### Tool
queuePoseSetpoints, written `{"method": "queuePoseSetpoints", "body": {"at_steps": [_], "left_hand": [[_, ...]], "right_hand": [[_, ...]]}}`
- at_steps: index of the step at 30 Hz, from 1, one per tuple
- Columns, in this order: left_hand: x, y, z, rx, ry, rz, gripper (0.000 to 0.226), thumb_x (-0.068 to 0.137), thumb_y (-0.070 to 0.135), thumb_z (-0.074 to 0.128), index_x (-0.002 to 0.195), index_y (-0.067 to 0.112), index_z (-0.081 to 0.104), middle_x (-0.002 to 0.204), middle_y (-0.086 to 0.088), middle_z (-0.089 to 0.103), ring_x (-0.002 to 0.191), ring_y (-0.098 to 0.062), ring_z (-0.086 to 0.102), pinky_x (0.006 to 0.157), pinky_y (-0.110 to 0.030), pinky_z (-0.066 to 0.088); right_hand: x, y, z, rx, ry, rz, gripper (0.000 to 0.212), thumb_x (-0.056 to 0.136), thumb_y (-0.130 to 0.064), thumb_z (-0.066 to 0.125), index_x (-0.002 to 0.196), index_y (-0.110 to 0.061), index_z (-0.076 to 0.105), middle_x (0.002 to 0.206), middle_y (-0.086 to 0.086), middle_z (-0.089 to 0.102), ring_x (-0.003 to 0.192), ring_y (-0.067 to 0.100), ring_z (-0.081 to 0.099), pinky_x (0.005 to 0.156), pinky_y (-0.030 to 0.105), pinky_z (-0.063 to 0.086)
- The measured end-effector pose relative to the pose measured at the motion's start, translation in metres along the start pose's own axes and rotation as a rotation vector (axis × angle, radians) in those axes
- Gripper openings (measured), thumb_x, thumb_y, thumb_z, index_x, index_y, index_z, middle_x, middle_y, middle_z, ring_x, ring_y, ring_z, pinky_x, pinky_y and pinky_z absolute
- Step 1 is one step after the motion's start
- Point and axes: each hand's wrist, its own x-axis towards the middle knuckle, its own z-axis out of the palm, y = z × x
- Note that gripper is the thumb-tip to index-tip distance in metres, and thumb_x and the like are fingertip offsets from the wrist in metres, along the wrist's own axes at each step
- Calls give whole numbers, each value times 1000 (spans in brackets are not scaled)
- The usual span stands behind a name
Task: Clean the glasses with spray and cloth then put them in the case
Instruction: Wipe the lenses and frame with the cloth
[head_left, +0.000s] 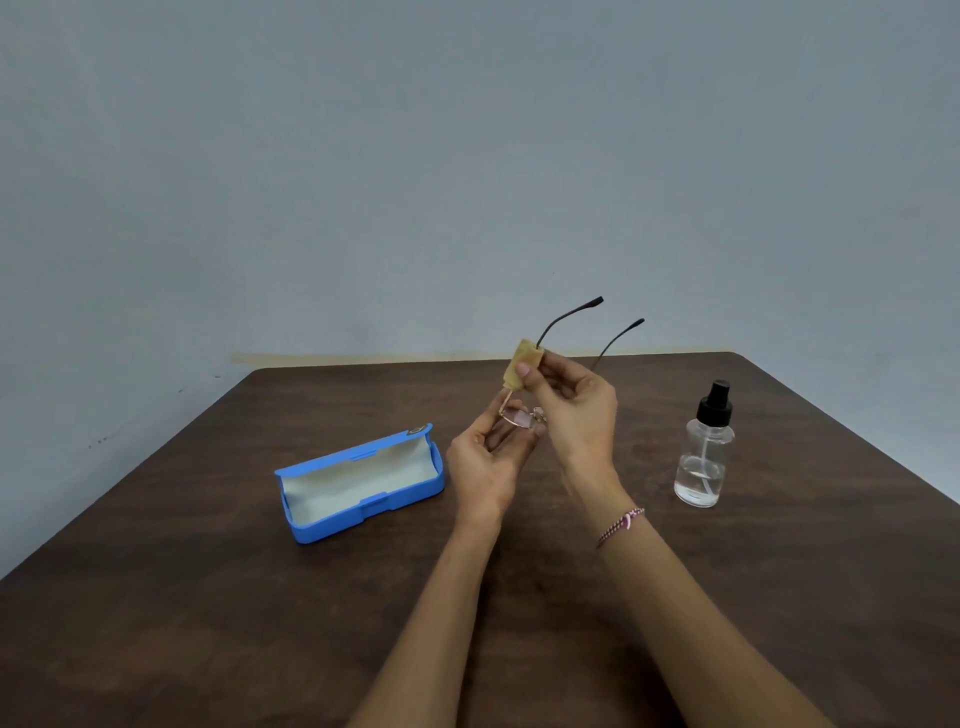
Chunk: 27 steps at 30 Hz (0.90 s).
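Both forearms (431, 623) are left uncovered. A thin braided bracelet (621, 525) of pink, white and dark threads is worn at the wrist of the right hand (576, 410).

Left of my left hand (485, 457), the open blue case (363, 480) lies on the table (208, 597), near but apart, with a strip of bare wood between. Right of my right hand (576, 410), the spray bottle (704, 457) stands upright, well apart, leaving a broad gap. My left hand holds the glasses (519, 417). Their two arms stick up beyond my right hand, which pinches the cloth (522, 371) round one. Little room lies between my hands. Nearer me is open wood.
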Motion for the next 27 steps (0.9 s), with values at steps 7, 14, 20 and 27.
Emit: {"method": "queuePoseSetpoints", "body": {"at_steps": [7,14,20,27], "left_hand": [[-1,5,-2,-30,62,10,27,83,4,67,106,18,66,89,8,71,91,-4,68,76,-17,54],[-4,6,2,0,57,69,53,78,0,72,127,11,56,111,-1,68,92,2,65,78,-11,51],[-1,3,-5,164,194,224,48,80,2,70,125,15,59,130,0,58,110,-6,60,89,-15,50],[-1,1,-7,312,198,297,47,82,6,69,127,16,58,135,2,54,123,-11,53,100,-30,47]], "right_hand": [[-5,23,7,-301,-106,-21,24,76,-14,76,100,-14,71,85,-7,71,82,-1,67,73,12,51],[0,11,5,88,79,57,17,76,-7,74,91,-11,69,81,-1,72,76,7,70,65,16,53],[-4,27,9,-209,-119,56,20,74,-10,77,93,-15,72,83,-5,72,79,1,68,74,15,51],[-4,26,7,-249,-123,22,26,72,-11,79,97,-10,72,82,-7,71,75,-4,66,69,9,49]]}}
